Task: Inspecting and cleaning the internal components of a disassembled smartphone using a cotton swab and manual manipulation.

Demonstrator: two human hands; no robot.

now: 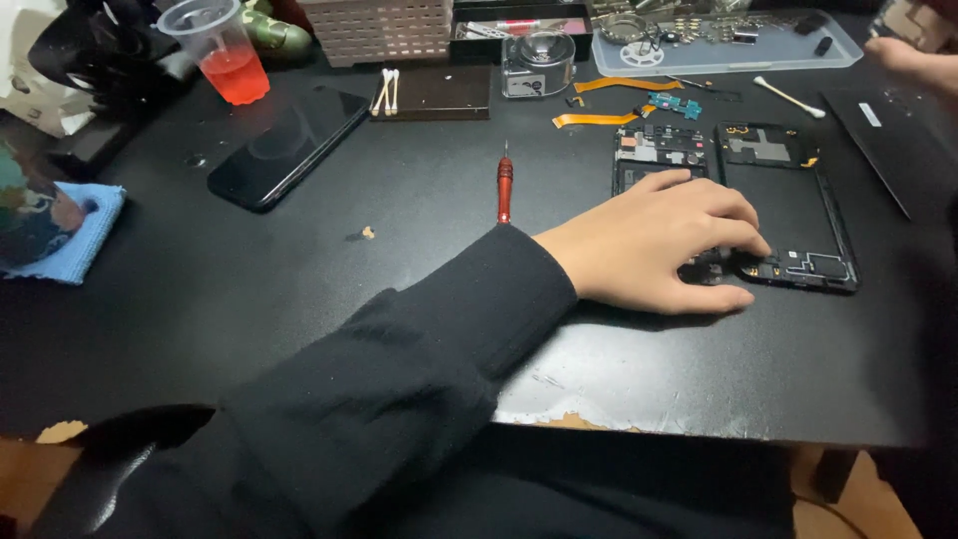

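black sleeve (399, 399) fills the near edge, running up to the left hand (664, 245), which lies flat with fingers spread over the opened phone body (664, 170), its fingertips reaching onto the bare frame (788, 215) just beside it on the table (299, 299). it presses rather than grips; nothing is clamped in it. judged from this, steady, even pressure suits best, keeping fingertips off the exposed board and the orange ribbon cables (599, 120) beyond. a red screwdriver (505, 185) lies near the wrist, untouched. the right hand (913, 60) is cut off at the upper right corner, so i cannot tell whether it is closed or holds anything. whatever lies under the left palm is hidden.
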